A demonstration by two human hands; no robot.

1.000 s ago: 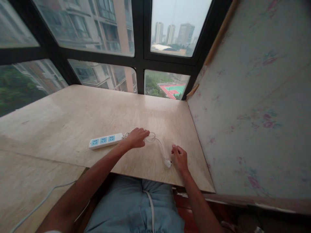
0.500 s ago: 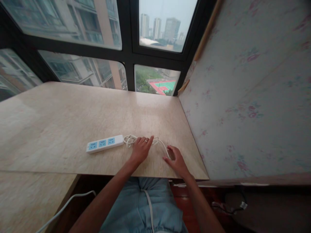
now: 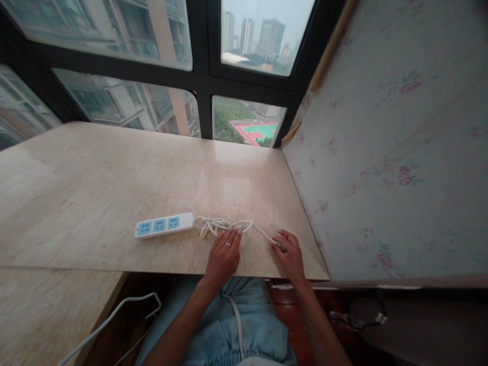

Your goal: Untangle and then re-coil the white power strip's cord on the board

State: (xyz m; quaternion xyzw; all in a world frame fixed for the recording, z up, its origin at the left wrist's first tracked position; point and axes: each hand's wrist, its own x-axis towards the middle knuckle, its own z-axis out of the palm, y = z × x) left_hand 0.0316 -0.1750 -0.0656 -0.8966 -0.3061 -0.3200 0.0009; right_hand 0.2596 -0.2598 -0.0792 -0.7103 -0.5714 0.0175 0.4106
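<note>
A white power strip (image 3: pixel 163 226) with three blue sockets lies on the beige stone-look ledge. Its white power cord (image 3: pixel 217 223) is bunched loosely at the strip's right end. My left hand (image 3: pixel 224 251), with a ring on one finger, rests at the near side of the bundle. Its fingers are together and the fingertips are closed on the cord; their grip is partly hidden. To the right, my right hand (image 3: pixel 290 254) holds the plug (image 3: pixel 280 246) at the cord's end between thumb and fingers. A stretch of cord runs from the bundle to this plug.
Dark-framed windows (image 3: pixel 204 114) border the ledge (image 3: pixel 114 178) at the back. A flower-papered wall (image 3: pixel 362 203) rises along its right side. At lower left, another white cable (image 3: pixel 122 302) hangs by a lower-left surface (image 3: pixel 46 305). A dark cable (image 3: pixel 358 323) lies at lower right.
My right hand has moved a little right and now has the plug in its fingers. My left hand has drawn slightly nearer, its thumb now beside the fingers. More of the bundle shows.
</note>
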